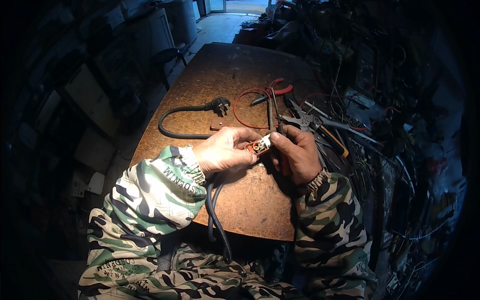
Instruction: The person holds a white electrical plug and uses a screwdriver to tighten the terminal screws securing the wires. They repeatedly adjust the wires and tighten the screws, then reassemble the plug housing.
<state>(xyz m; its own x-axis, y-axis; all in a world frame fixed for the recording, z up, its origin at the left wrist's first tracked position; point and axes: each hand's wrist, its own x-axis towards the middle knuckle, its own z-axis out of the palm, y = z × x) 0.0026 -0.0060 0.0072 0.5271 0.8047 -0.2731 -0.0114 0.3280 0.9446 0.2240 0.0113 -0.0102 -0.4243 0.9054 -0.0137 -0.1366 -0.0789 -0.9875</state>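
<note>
Red housing: a small open red piece (255,150) with wires and a white part inside, held just above the wooden tabletop (260,210); clock directions run from here
Left hand: the left hand (227,149), at 9 o'clock, pinches the red housing between thumb and fingers
Right hand: the right hand (297,154), at 3 o'clock, has thumb and fingers closed at the white part; whether it also grips the slim rods (271,112) rising toward 12 cannot be told
Tabletop edges: far one at 12, left one at 9, near one at 6, beyond the wrists
Room: bare wood reaches toward 11 and down to 6; tools crowd 1 to 3
Plug: one, black (220,106), between 10 and 11, its cable (167,129) curving left
Brown block: one (218,124), at 10
Red wire loop: one (237,111), at 11
Red-handled pliers: one pair (284,90), near 1
Orange-striped tool: one (334,141), between 2 and 3
Hanging cable lengths: two, black (215,212), at 7
Stool: one (167,56), past the left edge, between 10 and 11
</note>
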